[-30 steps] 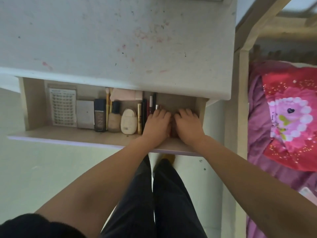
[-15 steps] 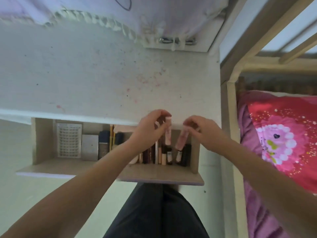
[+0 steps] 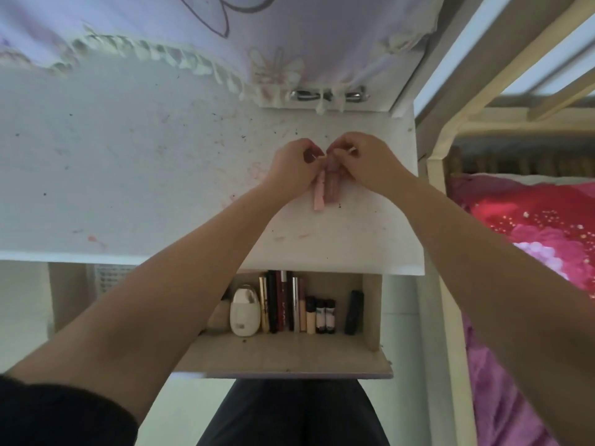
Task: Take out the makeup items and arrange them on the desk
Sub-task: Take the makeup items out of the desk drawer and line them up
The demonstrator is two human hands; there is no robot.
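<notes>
A stained white desk (image 3: 128, 175) beside a bed (image 3: 531, 252), with its drawer (image 3: 289, 358) pulled open below.

From my remote seat I see both hands meeting over the desk's right part, well above the drawer. The left hand (image 3: 291, 167) pinches the top end of a pale pink tube (image 3: 319, 197), and the right hand (image 3: 367, 162) pinches the top of a darker pink tube (image 3: 332, 186). The two tubes touch side by side, their lower ends pointing toward me; I cannot tell whether they rest on the desk. In the drawer remain a white egg-shaped case (image 3: 245, 312), a row of slim dark sticks (image 3: 280, 304), three small bottles (image 3: 320, 315) and a black tube (image 3: 354, 312) apart at the right. A lilac frilled cloth (image 3: 289, 37) hangs at the desk's far edge.
</notes>
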